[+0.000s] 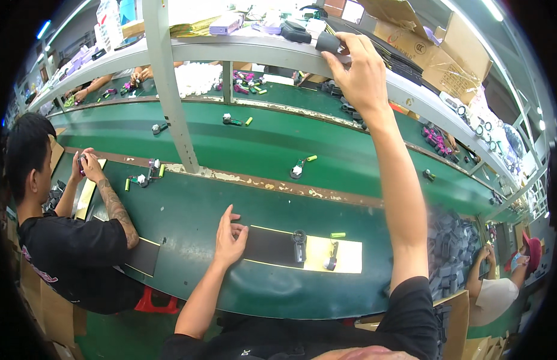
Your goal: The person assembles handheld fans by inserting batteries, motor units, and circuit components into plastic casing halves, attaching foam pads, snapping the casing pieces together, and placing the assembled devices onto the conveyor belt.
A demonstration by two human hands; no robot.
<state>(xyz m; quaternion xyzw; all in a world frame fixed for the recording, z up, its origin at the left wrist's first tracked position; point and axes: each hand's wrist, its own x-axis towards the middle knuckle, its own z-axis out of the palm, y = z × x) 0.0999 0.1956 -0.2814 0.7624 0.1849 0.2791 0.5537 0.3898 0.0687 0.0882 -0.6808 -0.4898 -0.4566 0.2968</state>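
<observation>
Dark grey, smooth-sided piece (328, 42) in right fingers (353, 44)

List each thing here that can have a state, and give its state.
Left hand: partly open, seemingly empty
Right hand: raised, closed on a dark grey piece
Black strip: flat
Yellow sheet: flat
Green cylinder: lying on its side
Cardboard box: flaps open
Grey parts: heaped loosely
</observation>
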